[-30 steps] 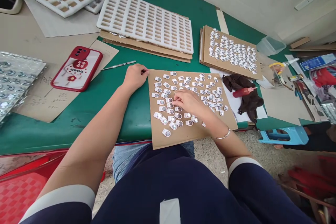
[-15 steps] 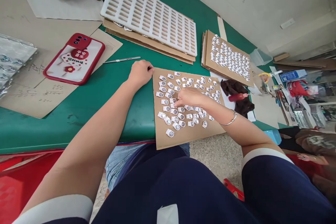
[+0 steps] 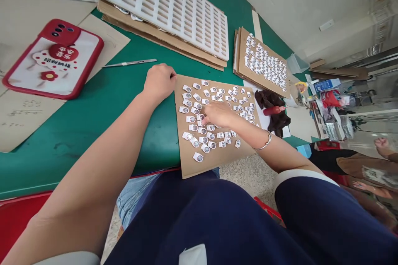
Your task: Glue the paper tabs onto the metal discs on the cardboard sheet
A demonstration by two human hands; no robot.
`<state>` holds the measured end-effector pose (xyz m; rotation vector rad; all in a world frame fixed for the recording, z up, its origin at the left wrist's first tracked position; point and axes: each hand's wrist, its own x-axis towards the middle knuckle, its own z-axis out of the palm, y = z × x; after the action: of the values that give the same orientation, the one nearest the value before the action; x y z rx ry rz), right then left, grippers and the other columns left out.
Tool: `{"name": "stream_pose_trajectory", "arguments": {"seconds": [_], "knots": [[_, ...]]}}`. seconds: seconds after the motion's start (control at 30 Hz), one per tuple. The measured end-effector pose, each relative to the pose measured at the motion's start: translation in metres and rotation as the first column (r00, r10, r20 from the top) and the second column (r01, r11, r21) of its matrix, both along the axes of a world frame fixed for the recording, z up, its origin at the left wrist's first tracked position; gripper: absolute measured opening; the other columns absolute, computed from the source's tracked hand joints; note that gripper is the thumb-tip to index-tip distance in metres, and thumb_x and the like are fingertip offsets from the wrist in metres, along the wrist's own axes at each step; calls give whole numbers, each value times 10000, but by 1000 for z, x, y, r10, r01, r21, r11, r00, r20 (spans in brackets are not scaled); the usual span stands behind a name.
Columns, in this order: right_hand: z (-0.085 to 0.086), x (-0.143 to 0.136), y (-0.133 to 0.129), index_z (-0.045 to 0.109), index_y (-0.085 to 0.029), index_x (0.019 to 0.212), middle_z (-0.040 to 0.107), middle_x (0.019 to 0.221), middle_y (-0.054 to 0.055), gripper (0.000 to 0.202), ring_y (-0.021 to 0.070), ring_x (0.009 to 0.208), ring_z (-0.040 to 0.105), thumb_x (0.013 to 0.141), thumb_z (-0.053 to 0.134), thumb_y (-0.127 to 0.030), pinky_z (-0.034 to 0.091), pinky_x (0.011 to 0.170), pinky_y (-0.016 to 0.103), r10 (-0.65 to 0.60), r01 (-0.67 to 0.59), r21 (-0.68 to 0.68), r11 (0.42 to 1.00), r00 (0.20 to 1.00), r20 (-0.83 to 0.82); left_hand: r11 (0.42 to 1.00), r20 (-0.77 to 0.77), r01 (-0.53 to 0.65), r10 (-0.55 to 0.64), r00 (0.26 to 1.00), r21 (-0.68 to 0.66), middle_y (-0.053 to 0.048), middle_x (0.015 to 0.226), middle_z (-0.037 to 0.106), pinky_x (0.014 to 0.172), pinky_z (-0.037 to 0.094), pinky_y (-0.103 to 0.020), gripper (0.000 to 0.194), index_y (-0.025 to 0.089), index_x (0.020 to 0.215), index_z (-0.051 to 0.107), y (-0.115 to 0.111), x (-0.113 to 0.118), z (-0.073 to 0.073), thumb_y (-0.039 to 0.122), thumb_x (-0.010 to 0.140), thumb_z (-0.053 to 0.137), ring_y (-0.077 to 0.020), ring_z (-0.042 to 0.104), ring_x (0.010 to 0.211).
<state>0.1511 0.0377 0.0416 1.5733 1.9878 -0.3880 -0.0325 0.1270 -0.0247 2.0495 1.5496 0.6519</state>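
A brown cardboard sheet (image 3: 192, 165) lies on the green table's front edge, its near part overhanging. On it sit many small white tabs (image 3: 198, 157) with round dark-printed ends, in rough rows. At the sheet's far left corner my left hand (image 3: 160, 82) rests on the table, closed in a loose fist; what its fingers hold, if anything, is hidden. My right hand (image 3: 219, 114) reaches over the middle of the sheet with its fingers drawn together and pointing down among the tabs. The fingertips touch or nearly touch one tab; whether they grip it cannot be seen.
A white slotted tray (image 3: 174, 6) tops a cardboard stack behind. Right of it lies another stack (image 3: 248, 75) bearing similar tabs. Nearby are a dark cloth (image 3: 275, 122) and a red bottle (image 3: 273, 110). Tweezers (image 3: 137, 63) and a red-cased phone (image 3: 56, 62) lie left. Another person's hand (image 3: 382, 145) shows far right.
The view has shifted, so the phone and tray appear larger and farther left. Both hands keep nearly the same places on the sheet, the right fingertips moving only slightly.
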Motion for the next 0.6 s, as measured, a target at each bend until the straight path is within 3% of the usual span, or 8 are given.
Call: {"name": "stream_pose_trajectory", "arguments": {"seconds": [0.13,0.3,0.43,0.6], "knots": [[4,3,-14,613,-143,626,556,656,76,326,232,714,558,733,759,-414,354,583,314,-16,24,91,996,996,-88,999,-43,24,-23,999,22,-98,925,614,783,421,-360,242,139,859,655,-2,-2,4,269,799,459,-262,551,866],[7,7,-36,612,-140,725,553,656,41,190,159,653,521,839,664,-283,315,586,285,-11,55,203,978,978,-210,996,-82,41,-35,996,76,-94,919,647,750,442,-334,276,131,892,675,-4,-6,5,285,800,466,-249,577,837],[12,17,-49,632,-152,800,593,817,46,152,147,725,531,902,564,-241,308,600,272,-14,87,248,965,959,-284,996,-68,36,-31,997,77,-99,936,651,759,448,-343,279,135,897,682,-4,-7,3,291,800,472,-258,581,849],[10,19,-65,653,-208,1001,585,918,44,254,133,696,515,915,420,-156,254,564,270,84,4,321,947,962,-260,996,-53,41,-36,998,84,-96,940,653,741,452,-344,262,141,881,680,-3,-7,1,292,798,482,-254,584,832]]}}
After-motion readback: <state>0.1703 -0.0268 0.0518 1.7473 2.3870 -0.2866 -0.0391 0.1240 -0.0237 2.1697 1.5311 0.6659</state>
